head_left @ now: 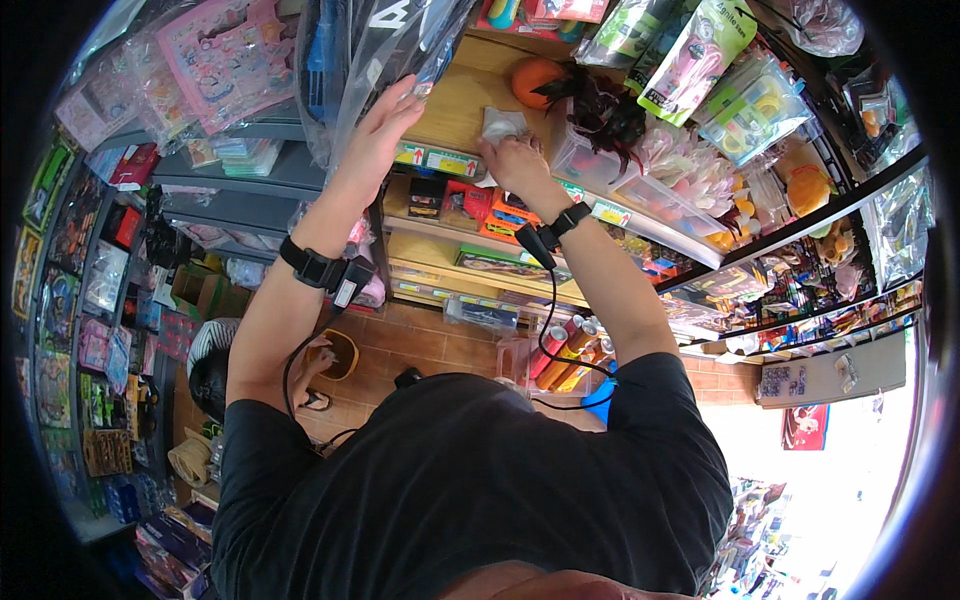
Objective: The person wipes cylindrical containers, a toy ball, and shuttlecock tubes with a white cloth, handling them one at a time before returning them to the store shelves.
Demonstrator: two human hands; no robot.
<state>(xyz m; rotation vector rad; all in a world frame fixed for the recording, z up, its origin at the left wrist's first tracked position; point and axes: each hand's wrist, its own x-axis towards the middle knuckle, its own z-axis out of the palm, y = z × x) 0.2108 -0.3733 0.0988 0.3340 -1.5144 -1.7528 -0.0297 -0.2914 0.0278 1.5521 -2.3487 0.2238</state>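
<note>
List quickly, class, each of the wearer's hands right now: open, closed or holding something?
Left hand: open, fingers extended, at the plastic-wrapped package; contact unclear.
Right hand: over a white cloth on the wooden shelf; whether gripping cannot be told.

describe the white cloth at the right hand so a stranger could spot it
Find the pale wooden shelf at top centre. The right hand touches the white cloth there, partly covering it. It is crumpled and plain, unlike the round orange item beyond and the clear bin to its right.

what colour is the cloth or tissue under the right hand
White; the cloth or tissue shows best in the head view.
</note>
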